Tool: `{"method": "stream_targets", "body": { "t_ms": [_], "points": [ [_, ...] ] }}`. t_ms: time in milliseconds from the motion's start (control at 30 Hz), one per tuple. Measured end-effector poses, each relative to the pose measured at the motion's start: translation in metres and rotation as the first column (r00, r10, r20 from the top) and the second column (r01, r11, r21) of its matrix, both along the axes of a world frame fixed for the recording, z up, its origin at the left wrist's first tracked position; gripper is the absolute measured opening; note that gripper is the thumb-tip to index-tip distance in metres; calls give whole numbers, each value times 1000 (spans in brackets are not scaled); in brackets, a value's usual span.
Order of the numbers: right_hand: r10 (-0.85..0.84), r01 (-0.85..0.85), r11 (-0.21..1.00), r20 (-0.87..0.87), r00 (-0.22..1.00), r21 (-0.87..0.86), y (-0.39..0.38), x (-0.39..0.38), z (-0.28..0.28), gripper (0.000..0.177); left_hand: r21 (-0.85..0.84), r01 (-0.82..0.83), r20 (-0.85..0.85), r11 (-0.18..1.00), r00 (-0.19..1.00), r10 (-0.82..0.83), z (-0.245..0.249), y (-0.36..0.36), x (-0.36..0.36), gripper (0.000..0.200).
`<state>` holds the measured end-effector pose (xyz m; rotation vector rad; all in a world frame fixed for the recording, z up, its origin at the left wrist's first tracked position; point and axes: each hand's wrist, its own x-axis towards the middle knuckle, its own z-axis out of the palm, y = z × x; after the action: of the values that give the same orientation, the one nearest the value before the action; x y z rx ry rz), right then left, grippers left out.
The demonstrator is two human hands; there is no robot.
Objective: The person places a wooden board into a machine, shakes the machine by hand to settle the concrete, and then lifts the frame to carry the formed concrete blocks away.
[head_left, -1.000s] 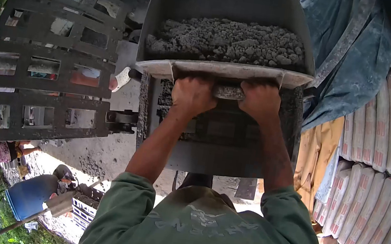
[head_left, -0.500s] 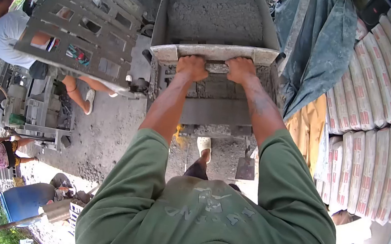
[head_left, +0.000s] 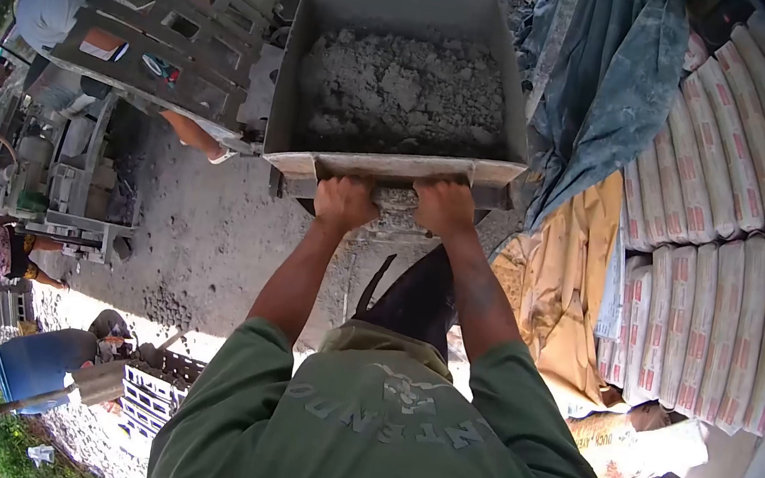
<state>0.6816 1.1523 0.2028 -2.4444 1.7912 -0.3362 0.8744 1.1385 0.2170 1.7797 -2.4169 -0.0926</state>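
A grey, open-topped metal box stands in front of me, its near rim coated with pale dried residue. Inside lies a lumpy grey mix like damp concrete. My left hand is closed over the handle bar just below that near rim. A short way to its right, my right hand grips the same bar. Both fists have knuckles up and arms stretched forward; the fingers' undersides are hidden. Whatever lies beneath the box is mostly out of sight.
Leaning at left is a slatted board, with a person behind it. Stacked paper sacks and a hanging blue-green tarp line the right. A tan sheet hangs nearby. A blue drum lies lower left.
The box has come nearer to me and lower in view, both hands still on its bar. Another box edge now shows behind it, and the framework below is mostly covered.
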Motion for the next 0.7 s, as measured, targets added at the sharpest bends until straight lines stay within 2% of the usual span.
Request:
{"method": "stream_targets", "body": {
  "t_ms": [33, 100, 167, 200, 333, 433, 500, 533, 600, 700],
  "points": [
    [-3, 3, 1000, 7, 1000, -7, -2, 0, 2, 16, 16, -7, 28, 1000, 1000, 7, 2, -2, 0, 30],
    [21, -22, 995, 8, 1000, 97, -5, -2, 6, 23, 24, -10, 62, 1000, 998, 9, 8, -5, 0, 31],
    [31, -31, 991, 2, 1000, 130, -10, -3, 12, 29, 137, -61, 105, 989, 993, 46, 14, -10, -4, 42],
    [48, -46, 983, -9, 999, 176, -12, -2, 12, 35, 129, -63, 106, 990, 993, 50, 13, -13, -3, 42],
    [68, -67, 987, -1, 998, 144, -13, -4, 21, 42, 102, -58, 111, 993, 993, 47, 10, -18, -3, 45],
    [68, -81, 965, 59, 996, 251, -7, -7, 22, 49, 18, -23, 121, 1000, 992, 21, 8, -19, -2, 40],
    [110, -117, 993, 229, 967, 18, -4, -9, 10, 53, 40, -58, 141, 997, 989, 52, 12, -17, -5, 38],
    [123, -130, 991, 230, 965, 15, -5, -9, 4, 53, 67, -82, 158, 994, 985, 70, 15, -16, -6, 37],
    [193, -161, 975, 233, 953, -152, -4, -11, -3, 52, 72, -78, 153, 994, 986, 66, 13, -17, -5, 36],
    [235, -176, 951, 226, 945, -253, -3, -12, -5, 47, 57, -62, 137, 996, 989, 53, 8, -19, -2, 33]
  ]
}}
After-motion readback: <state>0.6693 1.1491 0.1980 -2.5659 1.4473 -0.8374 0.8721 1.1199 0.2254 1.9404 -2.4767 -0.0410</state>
